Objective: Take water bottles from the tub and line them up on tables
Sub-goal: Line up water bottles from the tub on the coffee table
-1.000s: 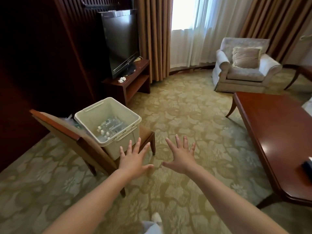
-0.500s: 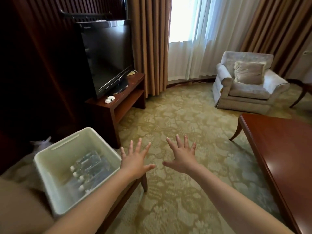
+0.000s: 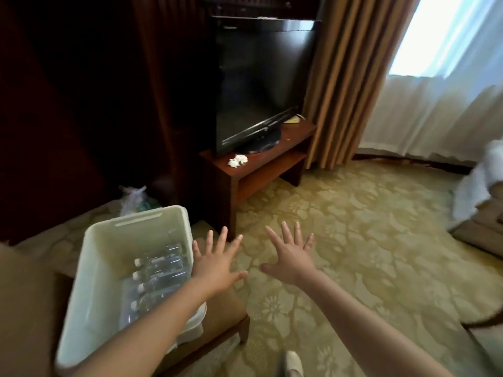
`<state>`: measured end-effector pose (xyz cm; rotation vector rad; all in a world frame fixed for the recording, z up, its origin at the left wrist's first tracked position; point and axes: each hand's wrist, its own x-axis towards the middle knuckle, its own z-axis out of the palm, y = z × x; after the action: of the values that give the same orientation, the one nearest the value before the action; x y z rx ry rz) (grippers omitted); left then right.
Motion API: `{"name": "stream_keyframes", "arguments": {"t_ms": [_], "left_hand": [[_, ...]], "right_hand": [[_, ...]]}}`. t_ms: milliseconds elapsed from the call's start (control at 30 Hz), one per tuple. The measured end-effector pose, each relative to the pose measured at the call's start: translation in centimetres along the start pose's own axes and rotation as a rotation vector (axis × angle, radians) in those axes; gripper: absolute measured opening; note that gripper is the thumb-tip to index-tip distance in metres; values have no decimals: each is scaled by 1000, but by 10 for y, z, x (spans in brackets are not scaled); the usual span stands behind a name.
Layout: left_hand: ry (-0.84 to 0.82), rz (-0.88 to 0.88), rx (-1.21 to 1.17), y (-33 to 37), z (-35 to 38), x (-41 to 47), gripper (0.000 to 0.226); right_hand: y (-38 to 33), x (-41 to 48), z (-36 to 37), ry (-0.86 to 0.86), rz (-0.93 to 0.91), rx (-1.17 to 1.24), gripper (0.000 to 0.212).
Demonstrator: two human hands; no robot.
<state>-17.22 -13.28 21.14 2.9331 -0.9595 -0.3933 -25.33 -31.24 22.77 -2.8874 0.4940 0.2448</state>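
Step in hand, as judged: first reach into the pale cream rectangular plastic tub.

To do it well: drop the left hand over the tub's right wall, close round one bottle's body rather than its cap, and lift clear of the rim before turning.

Both hands are empty, fingers spread, palms down. The right hand is over the carpet.

Clear plastic water bottles with white caps lie on their sides on the tub floor, below and just left of the left hand. Hand-to-rim contact: cannot tell.

Tub nearer; left hand now seemingly over its right rim.
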Motion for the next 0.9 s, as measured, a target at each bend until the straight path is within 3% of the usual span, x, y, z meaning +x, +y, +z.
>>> {"name": "stream_keyframes", "arguments": {"t_ms": [367, 667, 900], "left_hand": [[16, -546, -194, 4, -18, 57, 87], [-37, -914, -309, -54, 8, 25, 87], [-24, -1080, -402, -112, 26, 19, 88]], "right_hand": [[-8, 159, -38, -140, -524, -117, 98], [-109, 211, 5, -280, -858, -163, 97], [-187, 238, 21, -379, -1026, -234, 95]]}}
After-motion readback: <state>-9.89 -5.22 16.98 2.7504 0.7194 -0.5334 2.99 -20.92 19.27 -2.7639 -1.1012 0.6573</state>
